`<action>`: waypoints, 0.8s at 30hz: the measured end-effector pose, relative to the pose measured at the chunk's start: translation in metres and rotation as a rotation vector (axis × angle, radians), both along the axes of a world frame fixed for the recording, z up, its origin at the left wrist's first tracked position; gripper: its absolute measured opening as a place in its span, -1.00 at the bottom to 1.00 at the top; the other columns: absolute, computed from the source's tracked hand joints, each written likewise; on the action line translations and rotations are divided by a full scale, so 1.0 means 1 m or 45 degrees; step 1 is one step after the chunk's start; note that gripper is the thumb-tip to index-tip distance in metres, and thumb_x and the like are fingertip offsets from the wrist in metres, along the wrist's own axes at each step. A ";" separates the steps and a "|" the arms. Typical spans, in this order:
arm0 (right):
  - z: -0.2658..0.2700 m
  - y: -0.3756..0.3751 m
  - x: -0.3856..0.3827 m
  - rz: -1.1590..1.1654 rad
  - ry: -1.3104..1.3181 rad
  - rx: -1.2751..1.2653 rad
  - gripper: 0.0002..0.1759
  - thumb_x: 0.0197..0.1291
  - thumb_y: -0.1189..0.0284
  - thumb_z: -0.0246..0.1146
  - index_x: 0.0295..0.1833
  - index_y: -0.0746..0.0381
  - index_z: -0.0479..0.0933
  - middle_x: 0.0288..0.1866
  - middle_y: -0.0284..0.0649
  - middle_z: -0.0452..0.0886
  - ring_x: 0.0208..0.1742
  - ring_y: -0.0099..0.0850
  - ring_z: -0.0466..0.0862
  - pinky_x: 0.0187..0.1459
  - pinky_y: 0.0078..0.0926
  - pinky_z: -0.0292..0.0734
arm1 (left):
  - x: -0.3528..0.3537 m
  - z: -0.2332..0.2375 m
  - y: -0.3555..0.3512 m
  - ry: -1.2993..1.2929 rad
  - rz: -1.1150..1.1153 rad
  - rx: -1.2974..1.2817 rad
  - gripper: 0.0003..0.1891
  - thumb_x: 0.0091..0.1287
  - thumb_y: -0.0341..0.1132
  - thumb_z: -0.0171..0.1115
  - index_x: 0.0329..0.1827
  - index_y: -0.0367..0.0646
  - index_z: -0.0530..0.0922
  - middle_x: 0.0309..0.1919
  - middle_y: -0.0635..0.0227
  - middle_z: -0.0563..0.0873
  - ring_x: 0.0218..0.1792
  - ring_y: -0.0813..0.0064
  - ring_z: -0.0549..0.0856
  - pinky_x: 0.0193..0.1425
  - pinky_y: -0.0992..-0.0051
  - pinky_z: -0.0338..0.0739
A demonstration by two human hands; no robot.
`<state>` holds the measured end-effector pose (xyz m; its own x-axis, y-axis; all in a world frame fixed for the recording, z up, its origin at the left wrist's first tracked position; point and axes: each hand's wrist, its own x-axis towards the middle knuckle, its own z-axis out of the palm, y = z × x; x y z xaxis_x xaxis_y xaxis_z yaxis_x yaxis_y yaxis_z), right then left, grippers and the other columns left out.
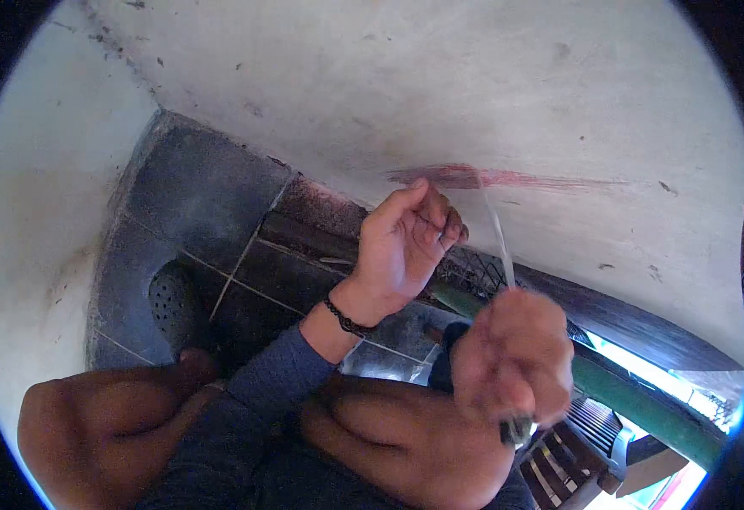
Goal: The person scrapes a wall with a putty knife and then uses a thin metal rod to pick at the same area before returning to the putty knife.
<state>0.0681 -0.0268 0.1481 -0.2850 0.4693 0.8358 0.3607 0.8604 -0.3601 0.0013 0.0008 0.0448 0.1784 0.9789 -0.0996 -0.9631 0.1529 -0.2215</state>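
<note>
My right hand [515, 357] is closed in a fist around the handle of a tool with a long, thin, pale shaft [497, 225]. The butt of its handle pokes out below the fist, and the shaft points up to a reddish scraped streak [474, 177] on the pale wall [372, 93]. Whether it is a screwdriver or a narrow blade I cannot tell. Close by the streak's left end, my left hand [406, 242] has its fingers half curled and its palm showing, with nothing visible in it. A dark braided bracelet [346, 316] circles the left wrist.
Dark floor tiles [202, 191] meet the wall at the left, with a dark perforated shoe [172, 302] on them. My bent legs [406, 425] fill the lower view. At the right run a green bar [644, 408] and a slatted wooden piece [563, 459].
</note>
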 end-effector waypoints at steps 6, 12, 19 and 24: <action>-0.008 0.000 -0.007 0.048 0.156 0.070 -0.64 0.34 0.22 0.09 -0.40 0.26 0.28 -0.63 -0.18 0.41 -0.64 -0.36 0.43 -0.61 -0.39 0.42 | 0.004 -0.002 0.003 -0.032 0.010 -0.001 -0.64 0.40 -0.16 -0.03 -0.53 -0.17 0.47 -0.58 0.33 0.54 -0.38 0.39 0.56 -0.14 0.39 0.43; -0.014 0.009 -0.002 0.133 0.026 0.075 -0.60 0.34 0.23 0.10 -0.48 0.25 0.28 -0.64 -0.23 0.41 -0.65 -0.40 0.44 -0.60 -0.45 0.40 | 0.000 0.001 0.002 0.012 -0.030 -0.064 -0.63 0.40 -0.16 -0.02 -0.55 -0.17 0.46 -0.60 0.33 0.51 -0.38 0.39 0.54 -0.12 0.38 0.41; -0.009 0.008 -0.005 0.066 0.036 0.071 -0.61 0.36 0.20 0.09 -0.43 0.20 0.21 -0.63 -0.29 0.36 -0.65 -0.43 0.40 -0.67 -0.51 0.34 | -0.001 -0.002 0.003 -0.016 -0.022 0.006 -0.62 0.40 -0.15 -0.02 -0.56 -0.17 0.46 -0.62 0.35 0.48 -0.39 0.39 0.53 -0.10 0.37 0.40; -0.011 0.014 0.000 0.087 0.064 0.062 -0.64 0.38 0.19 0.06 -0.40 0.19 0.22 -0.65 -0.31 0.30 -0.70 -0.47 0.32 -0.70 -0.53 0.30 | 0.001 -0.002 0.001 -0.021 -0.034 -0.013 -0.61 0.41 -0.14 -0.03 -0.55 -0.17 0.47 -0.64 0.37 0.47 -0.39 0.38 0.54 -0.10 0.36 0.41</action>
